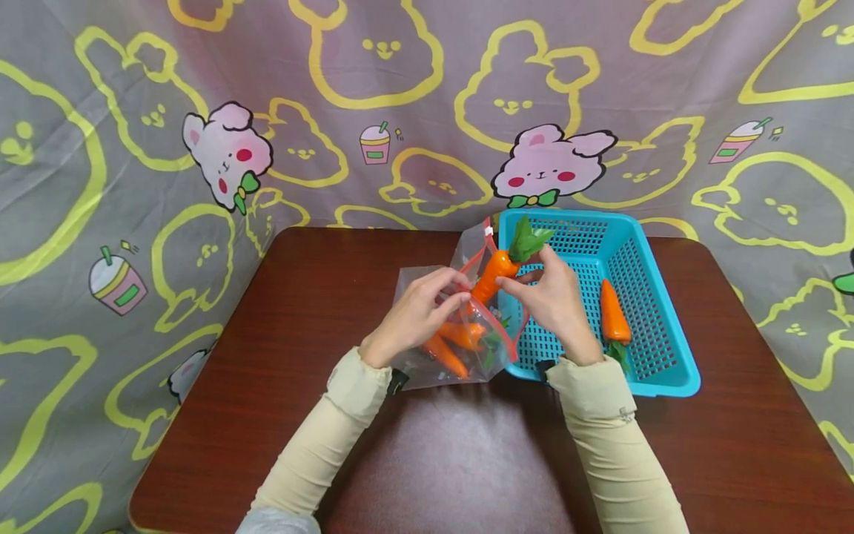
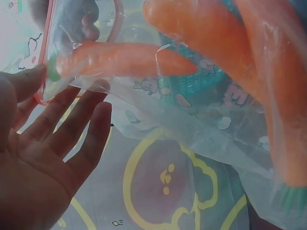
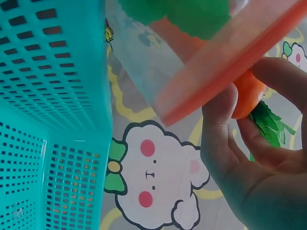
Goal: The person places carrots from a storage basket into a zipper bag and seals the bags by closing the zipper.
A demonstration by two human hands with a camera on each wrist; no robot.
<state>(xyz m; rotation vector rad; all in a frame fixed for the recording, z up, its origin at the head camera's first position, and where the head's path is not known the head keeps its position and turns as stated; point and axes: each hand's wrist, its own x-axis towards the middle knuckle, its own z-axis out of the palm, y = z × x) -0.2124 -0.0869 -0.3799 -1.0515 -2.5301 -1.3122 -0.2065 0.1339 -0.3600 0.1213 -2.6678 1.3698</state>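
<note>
My worktop [image 1: 333, 297] is dark brown and a little shiny; behind it hangs grey cloth [image 1: 427, 126] with yellow animal outlines. Beside the clear, wrinkled bag [image 1: 427, 374] stands a blue plastic basket [image 1: 667, 304], full of small holes. My left hand [image 1: 416, 308] pinches the bag's edge; my right hand [image 1: 557, 297] pinches a smooth orange carrot [image 1: 494, 274], leafy end up, tip inside the bag.

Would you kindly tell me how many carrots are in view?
4: the held carrot in the right hand, partly bagged; two carrots in the clear bag; one carrot in the blue basket. Others may be hidden.
</note>
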